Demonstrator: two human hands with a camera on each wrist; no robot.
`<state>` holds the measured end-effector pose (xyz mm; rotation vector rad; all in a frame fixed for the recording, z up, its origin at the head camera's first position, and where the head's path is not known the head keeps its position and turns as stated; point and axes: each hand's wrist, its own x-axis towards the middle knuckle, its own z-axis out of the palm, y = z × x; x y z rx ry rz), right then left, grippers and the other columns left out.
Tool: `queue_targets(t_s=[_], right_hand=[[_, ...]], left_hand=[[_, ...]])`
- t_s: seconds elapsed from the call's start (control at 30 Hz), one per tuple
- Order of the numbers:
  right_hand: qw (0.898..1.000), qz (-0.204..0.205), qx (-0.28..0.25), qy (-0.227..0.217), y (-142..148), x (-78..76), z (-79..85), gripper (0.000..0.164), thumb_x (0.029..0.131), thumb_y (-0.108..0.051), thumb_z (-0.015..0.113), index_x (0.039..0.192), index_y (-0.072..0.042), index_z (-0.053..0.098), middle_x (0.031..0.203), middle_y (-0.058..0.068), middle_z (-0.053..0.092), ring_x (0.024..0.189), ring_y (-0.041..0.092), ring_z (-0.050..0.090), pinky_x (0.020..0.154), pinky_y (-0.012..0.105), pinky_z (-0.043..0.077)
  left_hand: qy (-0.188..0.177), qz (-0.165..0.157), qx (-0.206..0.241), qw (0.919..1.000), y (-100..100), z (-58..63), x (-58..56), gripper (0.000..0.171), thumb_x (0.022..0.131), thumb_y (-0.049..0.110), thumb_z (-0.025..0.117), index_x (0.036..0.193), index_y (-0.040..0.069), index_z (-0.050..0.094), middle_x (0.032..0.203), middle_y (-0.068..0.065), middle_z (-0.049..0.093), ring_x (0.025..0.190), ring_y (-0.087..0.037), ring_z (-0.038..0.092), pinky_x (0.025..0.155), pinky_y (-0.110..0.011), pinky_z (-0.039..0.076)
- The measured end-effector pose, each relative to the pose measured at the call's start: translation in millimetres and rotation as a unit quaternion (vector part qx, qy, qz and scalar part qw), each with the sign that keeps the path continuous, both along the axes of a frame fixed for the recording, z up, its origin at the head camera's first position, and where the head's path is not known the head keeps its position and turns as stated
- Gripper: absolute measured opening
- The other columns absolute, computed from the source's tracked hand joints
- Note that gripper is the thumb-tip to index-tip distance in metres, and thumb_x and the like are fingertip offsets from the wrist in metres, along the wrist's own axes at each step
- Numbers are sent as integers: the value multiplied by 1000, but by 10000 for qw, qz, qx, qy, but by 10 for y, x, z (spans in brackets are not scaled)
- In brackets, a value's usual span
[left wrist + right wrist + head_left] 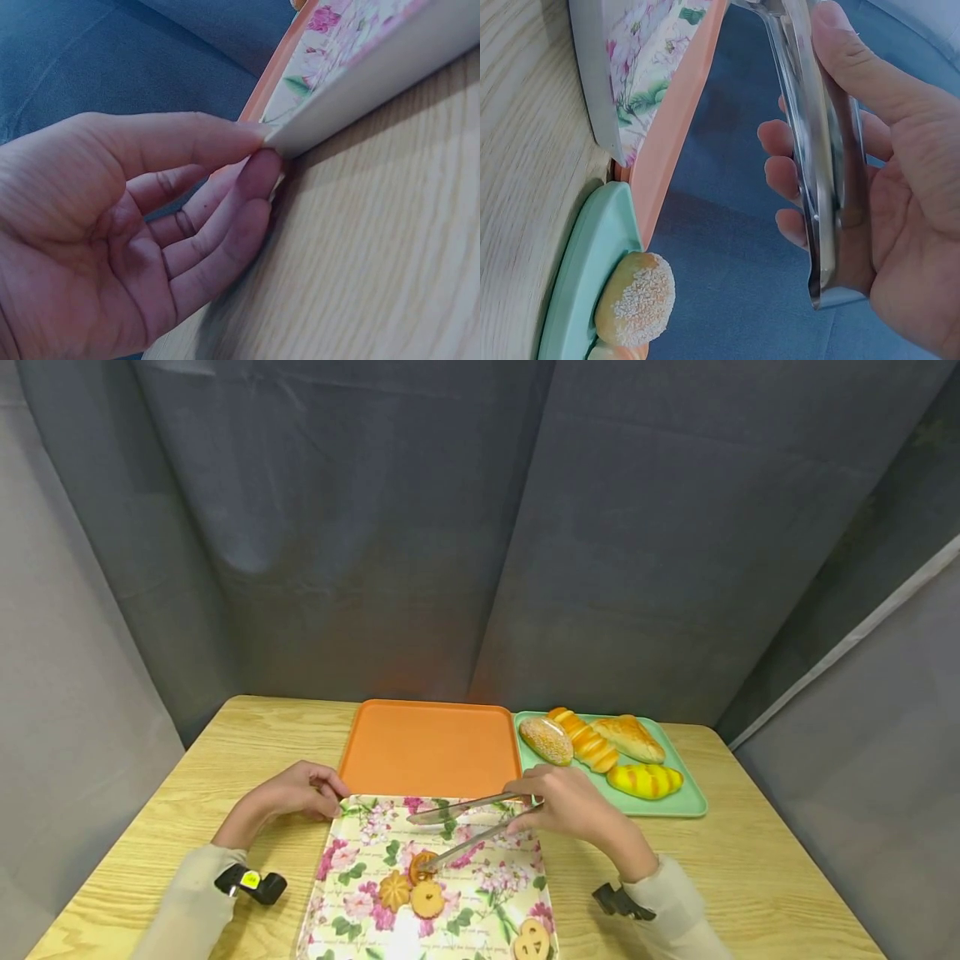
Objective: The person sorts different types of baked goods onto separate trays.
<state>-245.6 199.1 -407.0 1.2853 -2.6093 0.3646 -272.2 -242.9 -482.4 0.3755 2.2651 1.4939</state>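
A floral tray (480, 935) lies in front, with cookies on it. My left hand (300, 789) pinches its far left corner between thumb and fingertips; in the left wrist view the thumb (202, 139) presses the rim. My right hand (566, 806) grips metal tongs (480, 838) over the tray, their arms spread apart. One tong tip meets a dark brown round cookie (420, 870). Touching it are a flower-shaped cookie (394, 891) and a pale round cookie (427, 900). Near the right rim sits a pretzel-shaped cookie (532, 940).
Behind the floral tray lies a bare orange tray (431, 747). To its right, a mint green tray (693, 797) carries several breads, among them a seed-topped bun (546, 741) and a yellow striped loaf (645, 782). Grey curtains (375, 527) enclose the wooden table (750, 860).
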Motion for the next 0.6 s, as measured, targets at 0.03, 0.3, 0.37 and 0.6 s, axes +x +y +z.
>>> queue_targets(t_s=[0.03, 0.3, 0.37, 0.6], right_hand=[[10000, 35, -10, -35, -3, 5, 1, 41, 74, -48, 84, 106, -22, 78, 75, -10, 63, 63, -2, 46, 53, 14, 32], [9993, 259, 71, -257, -30, 25, 1, 46, 75, -44, 84, 112, -17, 78, 84, -8, 70, 70, 4, 60, 60, 16, 43], [9991, 322, 91, -267, -50, 33, 0, 46, 75, -43, 84, 112, -15, 78, 83, -6, 70, 68, 2, 56, 60, 16, 42], [9985, 530, 114, 79, -102, 50, -13, 39, 79, -41, 80, 107, -14, 79, 76, -5, 65, 62, 0, 46, 59, 16, 37]], left_hand=[[-3, 6, -11, 10000, 1, -3, -2, 30, 83, 3, 77, 109, -9, 68, 85, -6, 72, 75, -19, 67, 69, -32, 56], [-37, 42, 8, 10000, 6, -5, 0, 30, 83, 3, 77, 108, -9, 68, 84, -5, 72, 75, -18, 66, 69, -32, 56], [-46, 44, 21, 10000, 3, -4, 3, 30, 83, 3, 77, 109, -9, 68, 84, -5, 72, 75, -18, 66, 69, -32, 56], [-35, -24, 43, 10000, 8, 6, 3, 31, 83, 4, 77, 109, -9, 68, 84, -5, 72, 74, -17, 67, 69, -32, 56]])
